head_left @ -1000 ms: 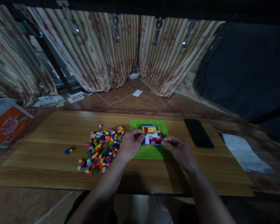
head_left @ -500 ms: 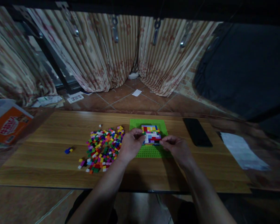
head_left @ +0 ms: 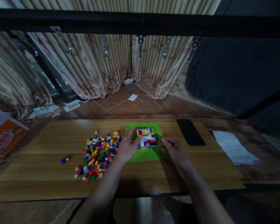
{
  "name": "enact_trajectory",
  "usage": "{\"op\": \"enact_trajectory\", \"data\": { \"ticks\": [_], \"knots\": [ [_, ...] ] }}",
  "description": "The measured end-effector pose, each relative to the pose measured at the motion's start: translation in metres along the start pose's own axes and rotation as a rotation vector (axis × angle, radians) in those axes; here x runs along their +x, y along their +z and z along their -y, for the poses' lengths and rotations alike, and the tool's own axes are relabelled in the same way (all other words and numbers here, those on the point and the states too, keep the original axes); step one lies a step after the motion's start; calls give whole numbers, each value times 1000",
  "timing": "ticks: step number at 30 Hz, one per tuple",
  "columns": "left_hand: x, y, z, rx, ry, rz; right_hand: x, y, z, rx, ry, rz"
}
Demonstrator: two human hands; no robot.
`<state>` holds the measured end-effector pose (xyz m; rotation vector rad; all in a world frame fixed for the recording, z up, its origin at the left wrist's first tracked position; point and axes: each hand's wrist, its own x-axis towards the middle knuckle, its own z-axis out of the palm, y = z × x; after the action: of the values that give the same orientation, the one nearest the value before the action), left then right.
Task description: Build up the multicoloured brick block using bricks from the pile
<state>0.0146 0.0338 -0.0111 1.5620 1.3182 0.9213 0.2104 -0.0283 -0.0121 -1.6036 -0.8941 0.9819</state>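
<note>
A many-coloured block of toy building bricks (head_left: 147,137) sits on a green studded baseplate (head_left: 144,155). My left hand (head_left: 127,148) is at the block's left side, thumb and fingers spread apart, with the thumb tip at the block's left edge. I cannot tell whether that thumb touches it. Over the right edge of the baseplate, my right hand (head_left: 176,151) is apart from the block, its fingertips pinched together. Whether a small brick is between them is hidden. Left of my left hand lies a pile of loose bricks (head_left: 100,152) in mixed colours.
Everything stands on a wooden table (head_left: 49,143). A black phone (head_left: 190,132) lies right of the baseplate, and a few blue and yellow bricks (head_left: 64,160) lie far left. An orange-labelled plastic box (head_left: 7,137) is beyond the left end; a white sheet (head_left: 235,147) lies off the right side.
My left fingers have spread and drawn off the block's front. My right hand has moved off the block's right corner. The view has tilted up and shifted slightly right.
</note>
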Motion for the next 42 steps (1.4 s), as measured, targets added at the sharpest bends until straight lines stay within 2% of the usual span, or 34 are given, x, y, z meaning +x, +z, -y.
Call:
{"op": "enact_trajectory", "data": {
  "ticks": [4,7,11,13,16,19,22,25,28,32,37,40,42],
  "knots": [
    [4,15,2,-148,-28,119,3,3,-3,20,-1,34],
    [2,29,-3,-245,-96,182,11,-1,-10,55,-29,-89],
    [-9,43,-16,-365,-164,297,22,-15,-19,-3,-162,-257],
    [-18,46,-22,-391,-168,366,25,-20,-19,-37,-207,-311],
    [-35,48,-26,-351,-180,460,25,-24,-13,-30,-191,-348],
    [-59,54,-26,-355,-222,566,25,-23,-6,13,-186,-293],
    [-84,69,-25,-429,-272,704,24,-16,-3,15,-194,-172],
    [-102,87,-23,-522,-254,852,21,-4,-2,-17,-204,-16],
    [-107,94,-23,-550,-220,888,17,7,1,-75,-216,112],
    [-101,85,-23,-461,-203,956,12,15,8,-68,-217,200],
    [-91,73,-19,-206,-156,1188,5,20,11,1,-185,261],
    [-82,64,-19,-194,-118,1290,2,22,11,-4,-196,228],
    [-74,51,-23,-224,-103,1384,1,24,10,-36,-215,173]
  ]
}}
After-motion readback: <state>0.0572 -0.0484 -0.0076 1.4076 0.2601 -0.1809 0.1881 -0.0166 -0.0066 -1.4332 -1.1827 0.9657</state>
